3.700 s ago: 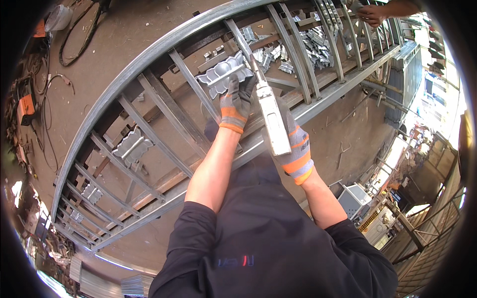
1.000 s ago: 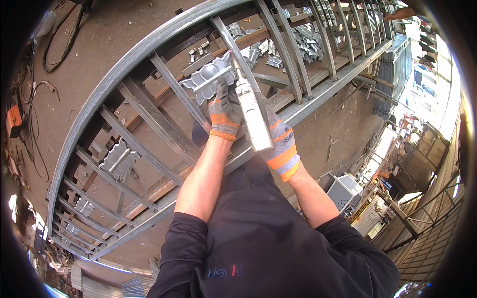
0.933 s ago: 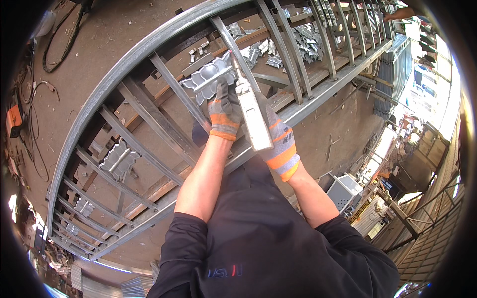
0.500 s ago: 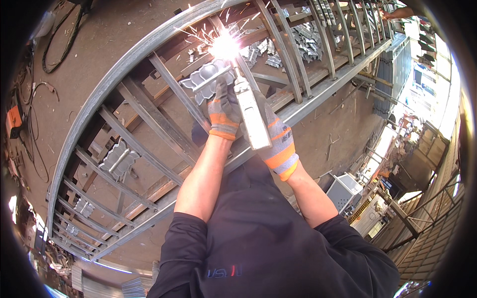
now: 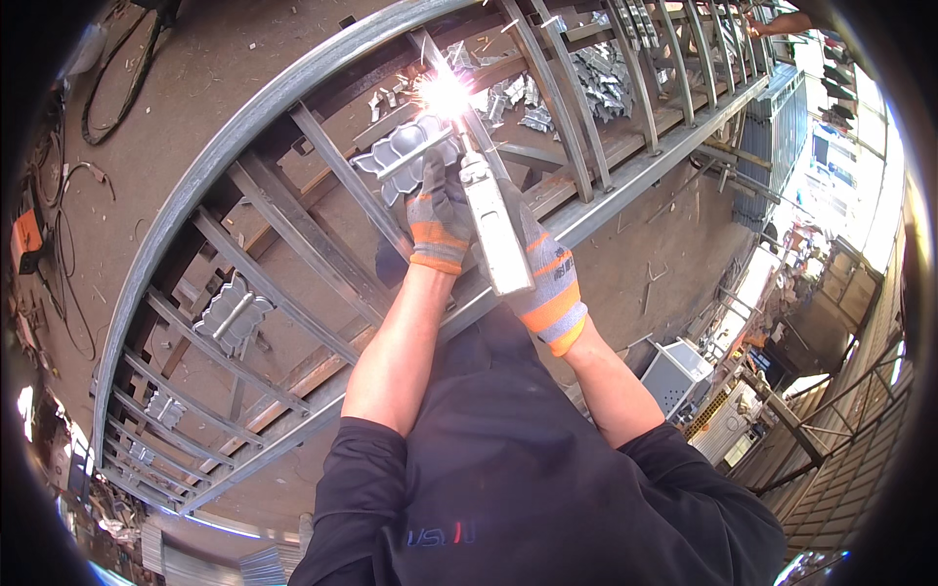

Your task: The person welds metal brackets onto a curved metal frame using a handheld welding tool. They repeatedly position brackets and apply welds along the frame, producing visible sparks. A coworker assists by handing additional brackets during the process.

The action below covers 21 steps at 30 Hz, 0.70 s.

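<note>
the ornament (image 5: 396, 158), a silver piece with scalloped edges and a straight rib across it, sits between two bars of the frame (image 5: 210, 176), its right end close to the spark (image 5: 446, 95) on the right-hand bar (image 5: 483, 137). it looks like stiff, thin metal, light enough for one hand, not fragile, though its smooth face may slide under a glove. the right end is probably hot, so the near edge, by the middle of the rib, seems the best hold.

the left hand (image 5: 440, 207) is grasping it there, fingers drawn in around the near edge; how far they reach beneath is hidden. the right hand (image 5: 535, 239) is wrapped round the torch (image 5: 496, 232) from the right, its fingers mostly behind the pale body. the torch points away from the person, nozzle at the glare, which hides the exact contact.

to the left, another ornament-like piece (image 5: 233, 314) sits between bars. a heap of silver pieces (image 5: 601, 86) lies far right of the spark. at the far right, another person's hand (image 5: 782, 25) reaches toward the frame. an orange box (image 5: 26, 239) stands at far left.
</note>
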Each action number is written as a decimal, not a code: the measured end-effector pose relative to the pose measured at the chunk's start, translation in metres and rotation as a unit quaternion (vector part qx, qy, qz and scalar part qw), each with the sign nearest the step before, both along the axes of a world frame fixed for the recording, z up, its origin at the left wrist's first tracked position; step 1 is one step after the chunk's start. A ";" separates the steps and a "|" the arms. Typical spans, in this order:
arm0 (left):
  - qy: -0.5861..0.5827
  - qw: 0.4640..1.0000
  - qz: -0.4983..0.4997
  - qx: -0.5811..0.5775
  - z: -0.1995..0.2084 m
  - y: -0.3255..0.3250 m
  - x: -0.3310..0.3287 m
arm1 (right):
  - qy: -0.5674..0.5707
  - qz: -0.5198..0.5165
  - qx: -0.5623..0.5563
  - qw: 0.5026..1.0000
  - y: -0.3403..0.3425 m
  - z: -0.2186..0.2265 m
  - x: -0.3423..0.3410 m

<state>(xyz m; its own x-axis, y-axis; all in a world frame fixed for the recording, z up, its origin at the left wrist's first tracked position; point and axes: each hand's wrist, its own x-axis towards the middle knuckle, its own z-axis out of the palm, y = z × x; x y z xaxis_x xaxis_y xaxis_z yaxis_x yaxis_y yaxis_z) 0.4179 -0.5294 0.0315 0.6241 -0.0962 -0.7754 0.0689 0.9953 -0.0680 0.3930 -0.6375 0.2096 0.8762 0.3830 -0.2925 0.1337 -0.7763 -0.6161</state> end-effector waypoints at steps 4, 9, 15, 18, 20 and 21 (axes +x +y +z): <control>0.003 1.000 0.009 -0.018 -0.002 0.001 0.001 | 0.047 -0.023 0.019 0.998 0.000 0.001 0.000; -0.005 0.999 0.004 -0.047 0.002 0.003 0.000 | -0.002 0.004 0.005 1.000 0.000 0.000 0.000; 0.009 1.000 0.004 -0.007 0.000 0.001 0.002 | 0.031 0.001 -0.009 0.999 -0.002 -0.001 0.001; -0.010 1.000 -0.001 -0.014 -0.004 0.003 0.000 | 0.053 -0.020 -0.018 0.998 -0.002 0.001 0.000; -0.059 0.998 0.003 -0.036 -0.006 0.003 0.000 | 0.034 -0.013 -0.016 0.999 -0.004 0.007 -0.004; -0.029 0.999 -0.008 -0.026 -0.006 0.002 0.001 | 0.010 0.001 -0.010 1.000 -0.005 0.012 -0.007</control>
<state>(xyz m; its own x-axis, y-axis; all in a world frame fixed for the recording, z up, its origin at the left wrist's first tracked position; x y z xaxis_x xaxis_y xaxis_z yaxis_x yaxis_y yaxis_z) 0.4193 -0.5273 0.0252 0.6657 -0.1453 -0.7319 0.0896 0.9893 -0.1150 0.3857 -0.6429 0.2216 0.8694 0.3792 -0.3169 0.1241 -0.7882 -0.6027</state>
